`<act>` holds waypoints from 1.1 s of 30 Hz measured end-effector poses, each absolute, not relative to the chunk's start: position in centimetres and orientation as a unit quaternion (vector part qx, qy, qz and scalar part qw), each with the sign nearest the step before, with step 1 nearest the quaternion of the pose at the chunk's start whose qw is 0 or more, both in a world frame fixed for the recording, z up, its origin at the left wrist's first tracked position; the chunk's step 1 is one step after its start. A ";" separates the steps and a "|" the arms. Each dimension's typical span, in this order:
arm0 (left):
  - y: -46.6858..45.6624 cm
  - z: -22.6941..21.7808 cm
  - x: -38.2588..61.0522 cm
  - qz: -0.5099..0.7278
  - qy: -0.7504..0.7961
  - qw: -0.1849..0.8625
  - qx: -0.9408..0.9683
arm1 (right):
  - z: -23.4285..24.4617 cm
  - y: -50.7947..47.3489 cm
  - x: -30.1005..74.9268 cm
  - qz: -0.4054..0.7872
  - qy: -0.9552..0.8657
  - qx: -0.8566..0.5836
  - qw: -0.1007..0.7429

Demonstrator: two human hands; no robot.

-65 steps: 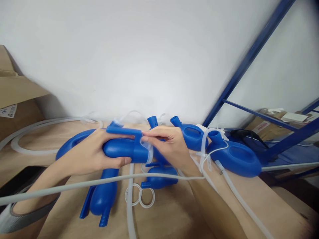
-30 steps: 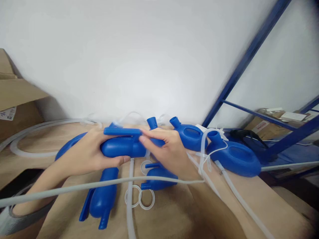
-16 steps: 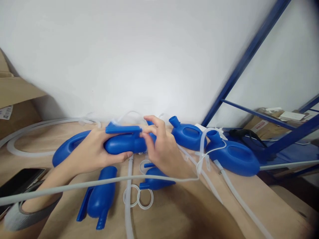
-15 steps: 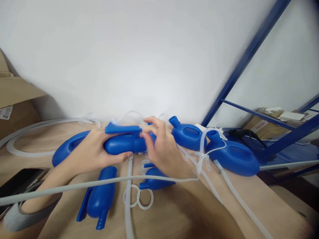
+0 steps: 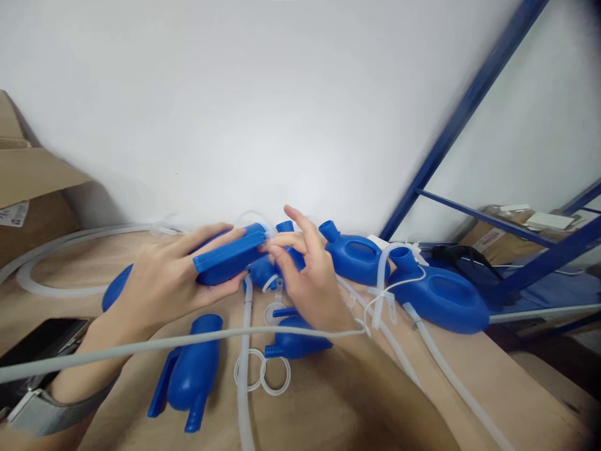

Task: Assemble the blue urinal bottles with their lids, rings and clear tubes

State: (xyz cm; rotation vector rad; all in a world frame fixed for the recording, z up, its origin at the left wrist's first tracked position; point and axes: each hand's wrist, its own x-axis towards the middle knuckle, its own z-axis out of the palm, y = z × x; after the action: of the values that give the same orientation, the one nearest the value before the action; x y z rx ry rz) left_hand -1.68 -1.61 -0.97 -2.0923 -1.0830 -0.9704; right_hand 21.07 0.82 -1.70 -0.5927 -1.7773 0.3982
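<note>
My left hand point(image 5: 162, 282) is wrapped round a blue plastic bottle point(image 5: 230, 255), held above the wooden table point(image 5: 328, 401) and tilted with its right end up. My right hand point(image 5: 307, 275) meets that end. Its thumb and forefinger pinch at the bottle's tip, where a clear tube point(image 5: 245, 351) hangs down, and the other fingers are spread. What the pinch holds is too small to make out.
More blue bottles lie around: one at the lower left point(image 5: 192, 369), a small one point(image 5: 295, 341) below my right hand, two at the right point(image 5: 357, 257) point(image 5: 441, 297). Clear rings point(image 5: 263, 373) and tubing point(image 5: 451, 382) cross the table. A blue rack point(image 5: 451, 131) stands right, a cardboard box point(image 5: 28, 181) left.
The held bottle has tilted, its right end rising. My left hand has turned over it, and my right hand's free fingers have spread wider.
</note>
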 end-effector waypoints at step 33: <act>-1.9 -2.3 -0.5 -0.368 -0.325 0.471 -0.733 | -1.6 1.8 21.6 0.041 -0.744 -0.217 0.631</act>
State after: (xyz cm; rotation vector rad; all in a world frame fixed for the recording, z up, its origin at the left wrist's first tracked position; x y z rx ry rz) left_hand -0.48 -1.87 -2.28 -1.7955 -0.7974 -0.9010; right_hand 21.61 1.77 -1.61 -0.4970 -1.7032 0.0936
